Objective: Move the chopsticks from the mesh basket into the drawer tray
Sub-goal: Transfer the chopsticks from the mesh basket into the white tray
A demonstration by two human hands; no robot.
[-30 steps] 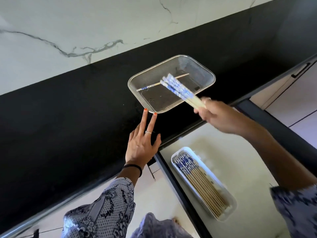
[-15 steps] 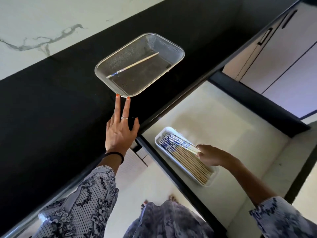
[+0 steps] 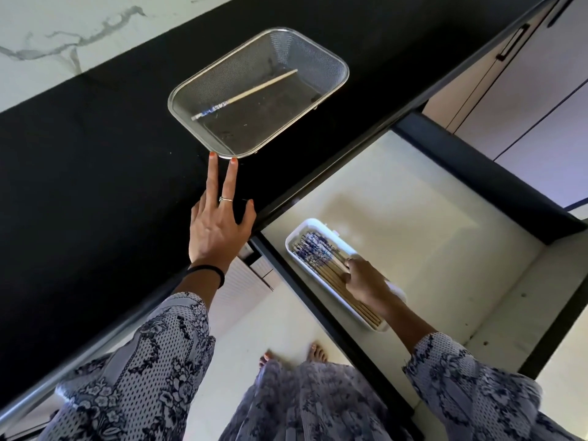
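Bundle now in tray (image 3: 294, 241); one chopstick (image 3: 251, 92) in basket (image 3: 331, 58).

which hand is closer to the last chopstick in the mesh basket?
Left. The left hand lies flat on the counter, fingertips at the rim of the mesh basket holding the chopstick. The right hand is down in the drawer, on the white tray.

Black countertop (image 3: 95, 160) beneath a marble wall (image 3: 63, 27) (grey-veined), cabinet doors (image 3: 541, 90) beside.
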